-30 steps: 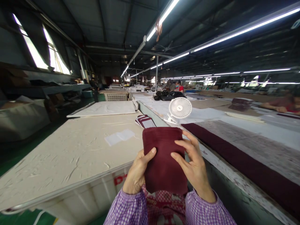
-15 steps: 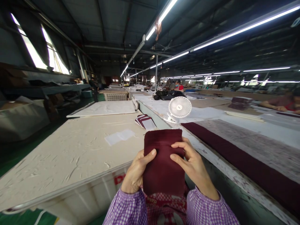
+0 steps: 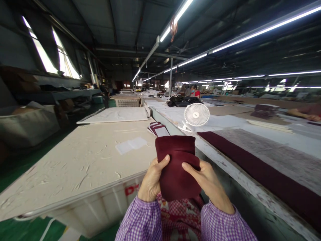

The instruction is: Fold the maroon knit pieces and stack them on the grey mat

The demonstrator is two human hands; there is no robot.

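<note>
Fingers of the left hand and right hand pinch a burgundy fabric stack above the checked apron, parting its layers, I'd say; the next move calls for a steady left hold while the right frees the front section. Compared with half a second ago, that section's top edge sits lower, and the right index finger no longer shows on its face.

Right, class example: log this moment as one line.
left hand: holds burgundy cloth | right hand: holds same cloth | white fan: on table
</note>
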